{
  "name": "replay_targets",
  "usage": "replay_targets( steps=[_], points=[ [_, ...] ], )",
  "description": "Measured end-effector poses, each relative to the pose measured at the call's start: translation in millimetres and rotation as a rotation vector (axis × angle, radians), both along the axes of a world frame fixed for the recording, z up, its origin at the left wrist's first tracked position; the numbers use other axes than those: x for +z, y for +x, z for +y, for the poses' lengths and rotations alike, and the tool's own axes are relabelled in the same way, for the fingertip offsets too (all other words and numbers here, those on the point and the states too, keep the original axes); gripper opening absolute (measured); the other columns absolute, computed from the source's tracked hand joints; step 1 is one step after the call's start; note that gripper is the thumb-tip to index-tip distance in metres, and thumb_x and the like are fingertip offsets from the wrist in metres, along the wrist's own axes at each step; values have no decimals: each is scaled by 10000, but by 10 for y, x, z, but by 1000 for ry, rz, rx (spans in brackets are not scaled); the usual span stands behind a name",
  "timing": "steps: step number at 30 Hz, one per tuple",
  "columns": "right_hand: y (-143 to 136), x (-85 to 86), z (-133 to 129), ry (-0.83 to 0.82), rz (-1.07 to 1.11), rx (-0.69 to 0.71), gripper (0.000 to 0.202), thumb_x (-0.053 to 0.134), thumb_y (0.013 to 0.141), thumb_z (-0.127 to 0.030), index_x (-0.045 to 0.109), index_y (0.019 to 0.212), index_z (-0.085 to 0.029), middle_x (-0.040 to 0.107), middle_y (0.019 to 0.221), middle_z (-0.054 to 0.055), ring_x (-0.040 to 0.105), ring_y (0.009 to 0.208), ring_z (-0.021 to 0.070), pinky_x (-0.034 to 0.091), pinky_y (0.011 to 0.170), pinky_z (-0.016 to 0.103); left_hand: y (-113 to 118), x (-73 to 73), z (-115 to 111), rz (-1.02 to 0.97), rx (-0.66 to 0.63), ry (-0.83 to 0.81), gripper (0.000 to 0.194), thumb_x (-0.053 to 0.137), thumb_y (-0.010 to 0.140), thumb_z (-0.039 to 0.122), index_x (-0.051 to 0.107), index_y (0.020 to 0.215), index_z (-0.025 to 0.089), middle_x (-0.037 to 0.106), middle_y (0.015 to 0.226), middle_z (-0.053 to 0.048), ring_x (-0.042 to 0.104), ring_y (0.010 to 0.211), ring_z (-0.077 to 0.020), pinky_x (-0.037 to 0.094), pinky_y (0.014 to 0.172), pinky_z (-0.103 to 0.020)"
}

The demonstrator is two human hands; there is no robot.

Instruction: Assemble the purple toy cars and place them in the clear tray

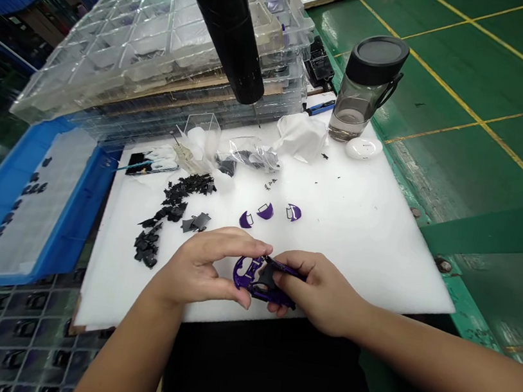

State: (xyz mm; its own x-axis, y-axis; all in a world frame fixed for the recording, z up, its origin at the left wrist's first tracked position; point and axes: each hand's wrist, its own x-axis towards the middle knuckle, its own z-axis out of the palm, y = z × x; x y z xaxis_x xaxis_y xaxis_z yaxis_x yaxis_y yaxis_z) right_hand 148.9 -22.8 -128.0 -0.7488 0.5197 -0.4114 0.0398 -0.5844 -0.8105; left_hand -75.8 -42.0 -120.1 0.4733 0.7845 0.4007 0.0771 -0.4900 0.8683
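Both hands hold a purple plastic frame [245,274] with cut-outs and a dark grey piece [268,275] set in it, above the near edge of the white foam board [363,236]. My left hand [205,266] pinches the rounded left end between thumb and fingers. Around the right end my right hand [319,288] is closed, its thumb pressing on the dark piece. Just beyond lie three small purple parts [266,211]. To the left spreads a pile of small black parts [176,197], with a few flat grey pieces [197,222] beside it.
A blue bin [98,179] stands at the left with dark parts inside. Clear compartment trays [162,72] are stacked at the back under a black tube [226,29]. A lidded bottle [360,99], a white case [364,148] and plastic bags [251,152] sit toward the far edge.
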Motion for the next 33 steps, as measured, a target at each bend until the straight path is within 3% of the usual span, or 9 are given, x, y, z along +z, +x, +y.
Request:
replay_targets(
  steps=[8, 27, 33],
  points=[
    [-35, -8, -26, 75, -101, 2, 312, 567, 913, -424, 609, 820, -128, 645, 634, 15, 654, 563, 123, 559, 544, 220, 8, -6, -1, 13, 3, -9, 596, 861, 787, 327, 602, 1295, 157, 653, 1153, -154, 624, 1032, -293, 527, 907, -391],
    [-40, 20, -42, 108, -137, -18, 246, 538, 920, -347, 596, 788, -147, 613, 595, -8, 628, 520, 113, 519, 496, 196, 11, -18, -14, 47, 32, -14, 578, 844, 805, 367, 604, 1294, 174, 658, 1151, -144, 634, 1019, -278, 534, 886, -365],
    [-22, 2, -25, 65, -69, -1, 201, 561, 917, -325, 605, 859, -138, 647, 667, 2, 639, 564, 101, 550, 561, 207, -3, -19, -17, 37, 53, -14, 589, 854, 794, 375, 608, 1289, 171, 657, 1150, -148, 626, 1022, -287, 520, 891, -381]
  ],
)
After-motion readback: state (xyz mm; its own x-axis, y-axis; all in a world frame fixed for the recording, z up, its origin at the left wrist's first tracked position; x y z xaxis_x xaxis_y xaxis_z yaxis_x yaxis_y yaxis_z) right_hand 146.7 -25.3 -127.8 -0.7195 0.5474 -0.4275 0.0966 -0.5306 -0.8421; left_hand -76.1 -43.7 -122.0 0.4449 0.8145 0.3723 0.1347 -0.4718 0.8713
